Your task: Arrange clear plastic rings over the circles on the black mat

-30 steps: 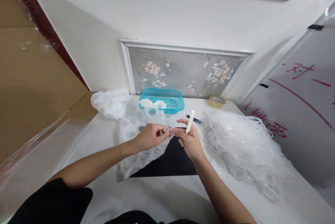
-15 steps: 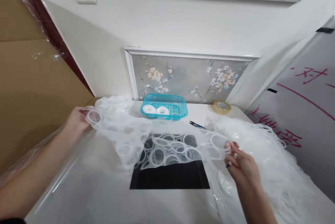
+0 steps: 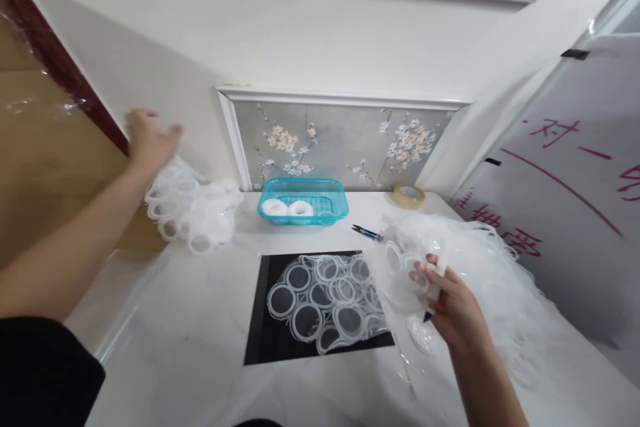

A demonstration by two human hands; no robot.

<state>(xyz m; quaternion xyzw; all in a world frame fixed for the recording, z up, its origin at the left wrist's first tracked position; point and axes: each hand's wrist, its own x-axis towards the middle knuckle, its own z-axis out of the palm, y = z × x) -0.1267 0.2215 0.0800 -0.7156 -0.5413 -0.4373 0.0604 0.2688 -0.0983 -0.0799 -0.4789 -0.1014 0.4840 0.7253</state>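
My left hand (image 3: 147,137) is raised at the far left near the wall, fingers spread and a little blurred, just above a heap of clear plastic ring sheet (image 3: 187,210) at the table's back left corner. My right hand (image 3: 447,304) is closed on the edge of another clear sheet printed with white rings (image 3: 327,300). That sheet lies over a black mat (image 3: 257,340) in the middle of the table. A thin dark tip shows under my right fingers; I cannot make out what it is.
A turquoise basket (image 3: 334,208) with two white rolls stands at the back by the floral wall panel. Beside it lie blue-handled snips (image 3: 367,232) and a roll of tan tape (image 3: 409,194). A large pile of ring sheet (image 3: 500,280) covers the right side. Cardboard stands at left.
My left hand has carried its part of the sheet to the back left heap and opened above it. The stretched sheet has dropped onto the black mat, my right hand still holding its edge.
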